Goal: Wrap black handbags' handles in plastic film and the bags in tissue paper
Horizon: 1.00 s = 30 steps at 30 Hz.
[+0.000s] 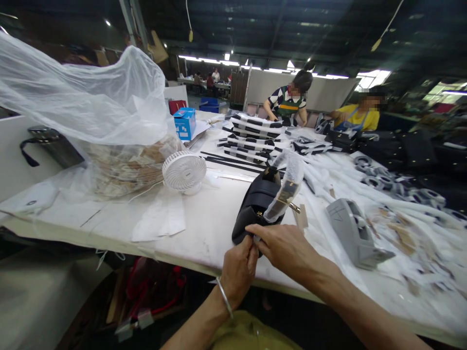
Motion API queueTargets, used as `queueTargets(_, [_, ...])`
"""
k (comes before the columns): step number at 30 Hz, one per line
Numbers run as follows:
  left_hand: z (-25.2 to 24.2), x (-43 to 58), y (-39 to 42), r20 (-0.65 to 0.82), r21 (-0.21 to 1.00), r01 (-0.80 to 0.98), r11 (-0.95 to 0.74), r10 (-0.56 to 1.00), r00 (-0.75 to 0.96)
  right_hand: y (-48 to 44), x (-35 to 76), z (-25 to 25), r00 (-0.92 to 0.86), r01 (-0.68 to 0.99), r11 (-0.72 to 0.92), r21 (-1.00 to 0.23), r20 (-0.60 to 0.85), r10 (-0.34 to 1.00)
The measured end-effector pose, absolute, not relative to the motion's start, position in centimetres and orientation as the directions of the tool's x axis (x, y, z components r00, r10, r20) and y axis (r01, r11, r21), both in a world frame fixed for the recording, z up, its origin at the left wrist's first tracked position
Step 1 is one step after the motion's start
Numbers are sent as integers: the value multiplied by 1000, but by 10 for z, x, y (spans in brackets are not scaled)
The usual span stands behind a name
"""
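Far left, a clear plastic sack point(146, 104) slumps on the tabletop point(211, 214), a white fan point(184, 171) just beside it. Here's the left hand point(239, 270), fingers pinching the near end of the black bag point(258, 195), which sits by the tabletop's front edge; the right hand point(288, 249) pinches there too, exact piece hidden! Further right, a grey tape dispenser point(348, 236).

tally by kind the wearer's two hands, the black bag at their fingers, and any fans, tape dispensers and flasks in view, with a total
hands: 2 (left hand, right hand)
black bag at the fingers: 1
white fan: 1
grey tape dispenser: 1
dark flask: 1
total: 6
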State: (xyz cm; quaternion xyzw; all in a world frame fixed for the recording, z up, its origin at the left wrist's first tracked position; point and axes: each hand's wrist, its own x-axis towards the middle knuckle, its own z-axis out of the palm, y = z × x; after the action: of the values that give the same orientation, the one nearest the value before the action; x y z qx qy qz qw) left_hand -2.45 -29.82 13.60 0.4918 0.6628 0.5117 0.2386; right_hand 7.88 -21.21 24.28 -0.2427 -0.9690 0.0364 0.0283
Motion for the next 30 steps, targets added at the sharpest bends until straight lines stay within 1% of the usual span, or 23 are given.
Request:
queueTargets(2, [141, -26, -299, 169, 947, 321, -34, 899, -405, -205, 79, 237, -926, 362, 930, -67, 88, 367])
queueTargets(3, [143, -27, -299, 131, 974, 222, -44, 910, -392, -201, 80, 232, -942, 292, 953, -76, 149, 300])
queueTargets(5, [147, -30, -300, -34, 994, -110, 3, 959, -283, -193, 86, 224, -944, 140, 985, -102, 286, 164])
queueTargets(6, [148, -31, -299, -119, 959, -275, 65, 975, -186, -190, 89, 222, -936, 80, 990, -112, 332, 114])
queueTargets(7, [148, -31, -299, -190, 899, -414, 143, 979, -76, -187, 92, 222, -934, 41, 993, -111, 349, 78])
queueTargets(8, [148, -32, -298, -236, 831, -512, 217, 971, 27, -185, 94, 223, -940, 21, 995, -97, 337, 52])
queueTargets(10, [145, -32, -297, -265, 739, -603, 302, 952, 152, -184, 98, 230, -971, 20, 999, -36, 239, 28])
queueTargets(12, [143, -32, -294, -256, 691, -643, 329, 944, 208, -183, 103, 237, -992, 20, 999, 29, 126, 16])
queueTargets(13, [142, -32, -293, -247, 681, -655, 327, 945, 215, -182, 107, 238, -995, 15, 999, 51, 96, 11])
queueTargets(15, [141, -33, -292, -230, 683, -665, 301, 953, 196, -177, 118, 236, -996, 12, 996, 84, 87, 5])
queueTargets(17, [141, -35, -292, -217, 699, -663, 268, 963, 160, -173, 133, 226, -992, 31, 996, 83, 121, 21])
queueTargets(18, [141, -36, -293, -212, 722, -648, 243, 969, 128, -172, 139, 219, -987, 59, 997, 49, 154, 50])
queueTargets(19, [141, -37, -294, -206, 757, -617, 214, 975, 85, -173, 145, 212, -973, 106, 994, -20, 204, 108])
queueTargets(20, [141, -37, -295, -196, 803, -568, 181, 980, 36, -176, 149, 205, -943, 176, 975, -134, 260, 206])
queueTargets(21, [141, -38, -296, -179, 852, -503, 147, 984, -16, -181, 151, 197, -889, 260, 919, -295, 299, 347])
queueTargets(22, [141, -37, -297, -158, 896, -428, 117, 986, -61, -188, 149, 190, -812, 334, 807, -486, 286, 508])
queueTargets(23, [141, -37, -298, -132, 932, -352, 90, 986, -98, -196, 145, 184, -727, 376, 636, -673, 211, 653])
queueTargets(24, [141, -36, -299, -105, 958, -278, 68, 987, -122, -204, 138, 178, -656, 379, 429, -820, 89, 750])
queueTargets(25, [141, -34, -300, -77, 976, -213, 46, 987, -139, -212, 128, 173, -609, 349, 229, -909, -34, 792])
queueTargets(26, [141, -33, -301, -51, 987, -157, 26, 987, -155, -219, 117, 168, -578, 301, 73, -951, -121, 807])
queueTargets(27, [142, -32, -302, -31, 994, -107, 13, 985, -169, -225, 105, 165, -545, 248, -25, -968, -161, 823])
queueTargets(28, [142, -31, -303, -16, 998, -61, 5, 983, -181, -229, 94, 162, -498, 193, -78, -978, -167, 851])
queueTargets(30, [142, -30, -304, -3, 1000, 14, 6, 980, -198, -233, 76, 159, -385, 92, -118, -989, -145, 911])
